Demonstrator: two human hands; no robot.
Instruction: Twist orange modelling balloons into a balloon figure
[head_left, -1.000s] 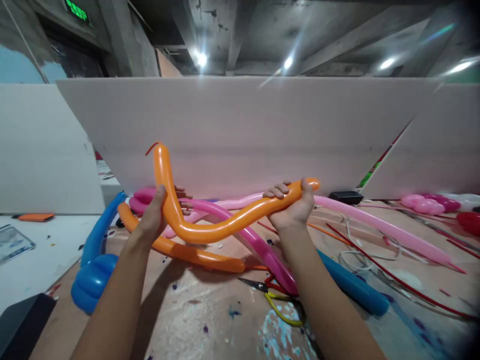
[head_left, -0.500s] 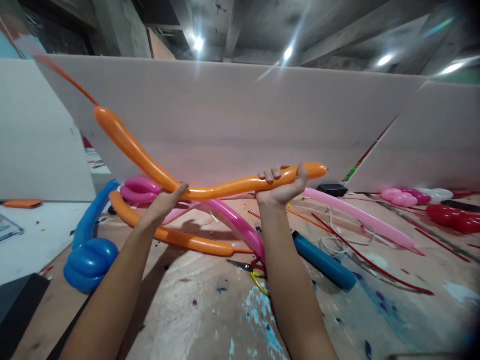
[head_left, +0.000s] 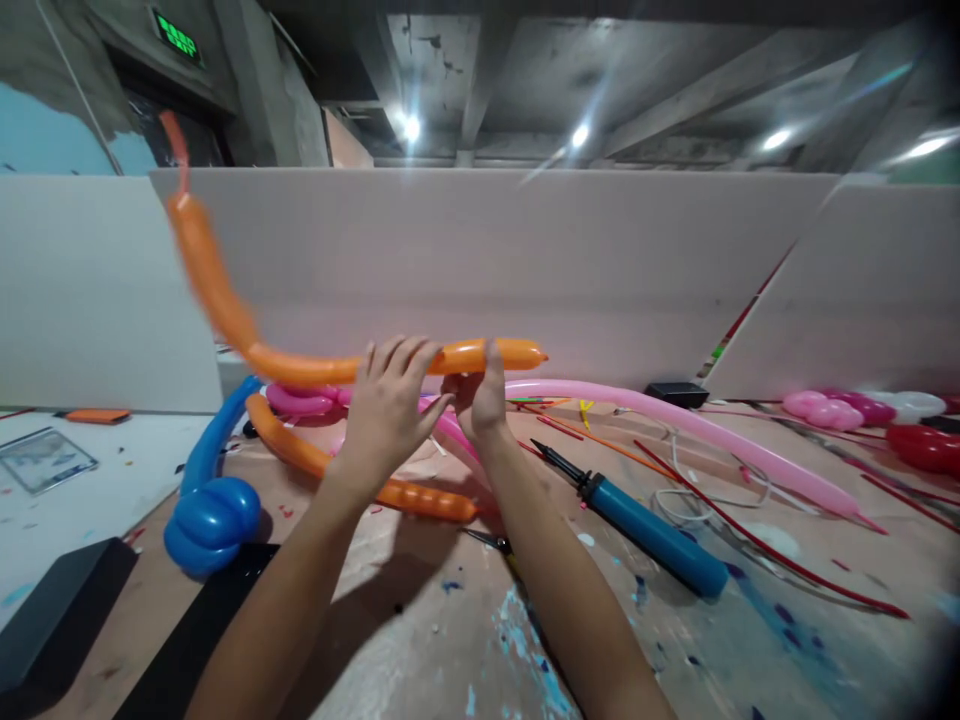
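A long orange balloon (head_left: 307, 370) is held up in front of me, its left part curving upward to a thin uninflated tail. My right hand (head_left: 480, 400) grips it near the knotted right end, thumb over the front. Just left of that, my left hand (head_left: 394, 400) lies over the balloon, back of the hand towards me, its fingertips across the top. Beneath both hands a second orange balloon (head_left: 427, 502) rests on the table, with magenta (head_left: 300, 402) and pale pink (head_left: 675, 415) balloons behind. Scissors (head_left: 491, 541) lie partly hidden by my right forearm.
A blue hand pump (head_left: 656, 535) lies to the right, near red uninflated balloons (head_left: 780, 545). At left are a twisted blue balloon (head_left: 214, 525) and black blocks (head_left: 67, 620). White panels (head_left: 525, 260) stand along the back, with red balloons (head_left: 926, 445) at far right.
My hands have come together; the left moved right along the balloon and the right moved left. The balloon's tail end has swung more upright, and the view has tilted up slightly.
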